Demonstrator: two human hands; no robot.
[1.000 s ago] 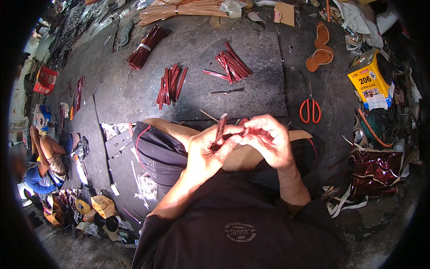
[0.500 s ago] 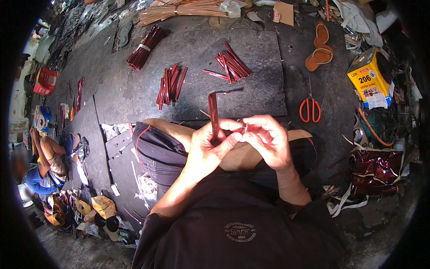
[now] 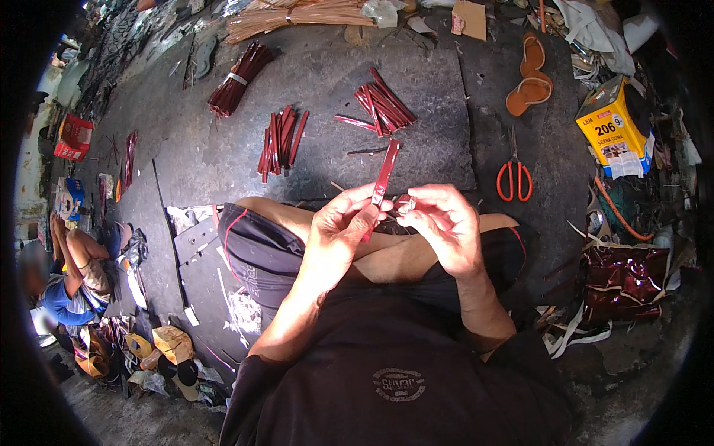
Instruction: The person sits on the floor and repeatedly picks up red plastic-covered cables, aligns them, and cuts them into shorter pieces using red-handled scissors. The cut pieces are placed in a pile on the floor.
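Over my crossed legs, my left hand (image 3: 335, 234) pinches a glossy dark red strip (image 3: 386, 169) between thumb and fingers. The strip slants up to the right, its lower end showing below the thumb. Beside it my right hand (image 3: 452, 232) has thumb and fingertips closed on a small shiny piece (image 3: 406, 205), too small to name. Both hands' fingertips are close together, with a narrow gap between them. Beyond the hands, a loose bunch of dark red strips (image 3: 281, 145) and another bunch (image 3: 385, 108) lie on the dark board (image 3: 431, 160).
Farther back lies a banded bundle of red strips (image 3: 242, 79). Orange-handled scissors (image 3: 515, 178) and brown sandal soles (image 3: 530, 89) are on the right, by a yellow box (image 3: 611, 126). Red glossy sheeting (image 3: 625, 282) is piled at far right. Another person (image 3: 82, 260) sits at far left.
My left hand has turned the red strip from nearly upright to leaning right, its top now farther right. My fingertips have drawn slightly apart, the right hand still pinching the small piece.
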